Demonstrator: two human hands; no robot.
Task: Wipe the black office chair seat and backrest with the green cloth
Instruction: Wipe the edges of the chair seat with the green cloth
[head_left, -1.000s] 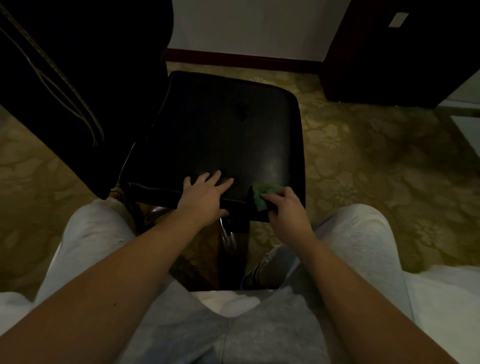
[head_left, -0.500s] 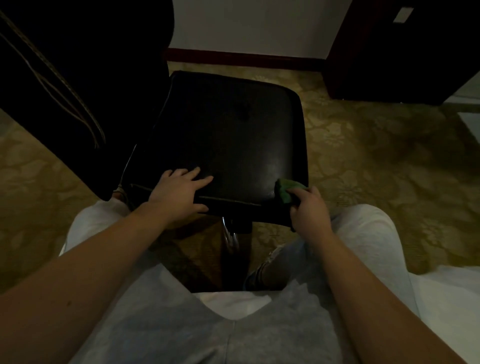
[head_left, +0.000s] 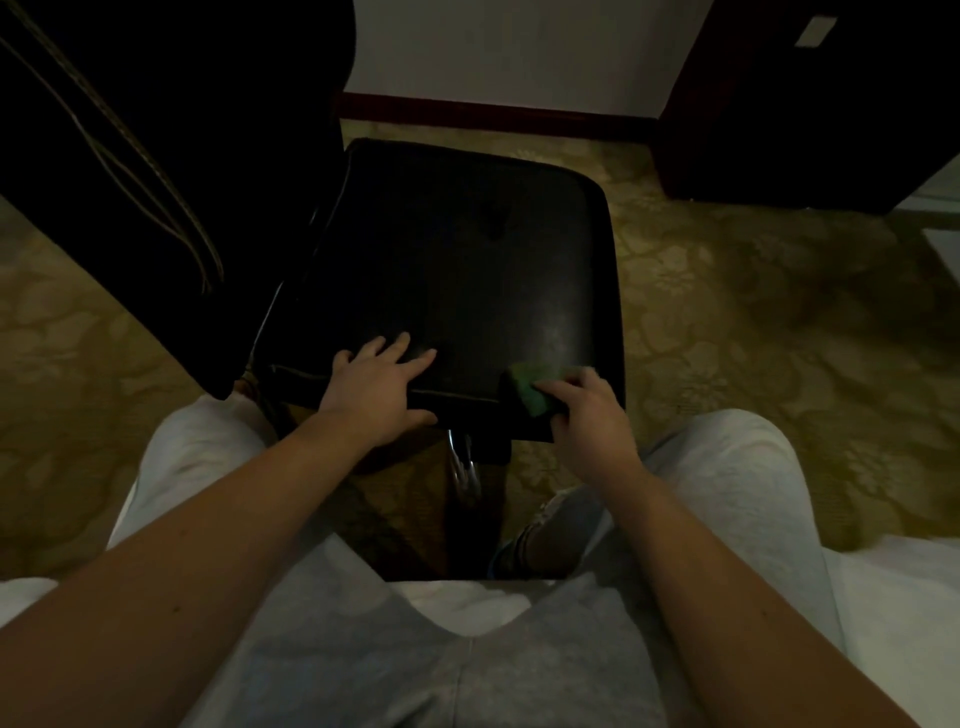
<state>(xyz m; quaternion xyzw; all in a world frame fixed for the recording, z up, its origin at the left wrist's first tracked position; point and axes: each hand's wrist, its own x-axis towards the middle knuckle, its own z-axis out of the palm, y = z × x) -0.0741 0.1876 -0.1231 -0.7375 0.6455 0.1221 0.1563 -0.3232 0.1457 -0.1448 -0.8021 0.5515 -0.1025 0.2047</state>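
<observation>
Over carpet (head_left: 779, 312), the right hand (head_left: 587, 410) pinches the cloth (head_left: 530, 392) on the seat's (head_left: 457, 270) near edge; the left hand (head_left: 379, 389) presses flat, fingers spread. Backrest (head_left: 156, 156) probably not yet wiped.

Dim light falls on an olive-gold carpet (head_left: 753, 322) with a pale floral pattern. A plain pale wall (head_left: 498, 52) ends in a dark red-brown skirting board (head_left: 493, 117). Dark wooden furniture (head_left: 810, 114) stands far right; white bedding (head_left: 904, 613) lies near right

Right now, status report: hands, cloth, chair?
Left hand flat on the chair seat near edge. Right hand holds green cloth on the seat's near right corner. Dim light; no obstruction seen.
</observation>
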